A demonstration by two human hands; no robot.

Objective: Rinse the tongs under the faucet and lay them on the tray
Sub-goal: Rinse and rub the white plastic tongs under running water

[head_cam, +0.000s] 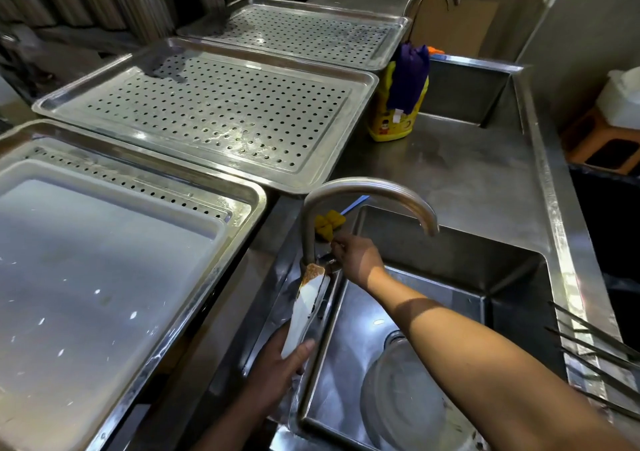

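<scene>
The left hand (277, 360) has its fingers and thumb curled round the lower end of the tongs (308, 305), holding them slanted so the tip rests right beside the foot of the faucet (367, 187). The right hand (358, 258) reaches across to that same foot, its fingers bent onto the small lever (327, 260) there and apparently pinching it

No water shows at the faucet's spout, and the tongs are on the far side of the faucet from the spout, not beneath it. Their tip carries an orange-brown crust. By my reading the rinse has not begun: the hand on the lever suggests the water is only about to be turned on

Under the spout the sink (467, 260) holds a clear bowl (398, 398) low in the basin. Just behind the faucet's stem lies a yellow sponge (329, 223). To the left of the faucet sits a flat tray (104, 277), nearest the tongs, and behind the faucet a perforated tray (207, 111) rests on the counter (450, 173); a third lies further back. No tray holds any tongs, and I cannot tell which is meant to take them

What seems left is nearly everything: start the water, bring the crusted tip under the spout, rinse it clean, then carry the tongs left of the faucet and lay them down on a tray
</scene>
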